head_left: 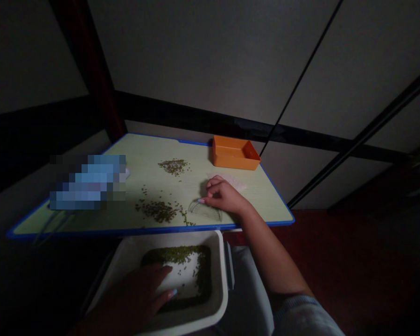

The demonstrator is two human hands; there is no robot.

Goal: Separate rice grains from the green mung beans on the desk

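My left hand (pixel 145 287) reaches into a white basin (pixel 220 280), thumb and forefinger apart, over small green beans (pixel 175 254) lying mostly along the basin's sides. The rest of that hand is in deep shadow. On the table (pixel 140 149), my right hand (pixel 224 193) is closed, its fingers curled and the thumb pressed in. Whatever it may hold is too small or hidden to name. Just below it shows a faint, see-through curved shape (pixel 206 211), its kind unclear. Left of that hand lies a loose pile of beans (pixel 161 211), with a second pile (pixel 174 166) farther back.
An orange open box (pixel 236 161) stands at the table's back right. A pale, crinkled sheet-like patch (pixel 236 181) lies before it. A blurred-out blue object (pixel 91 182) sits at the left. The table's blue edge (pixel 112 232) overhangs the basin's far side.
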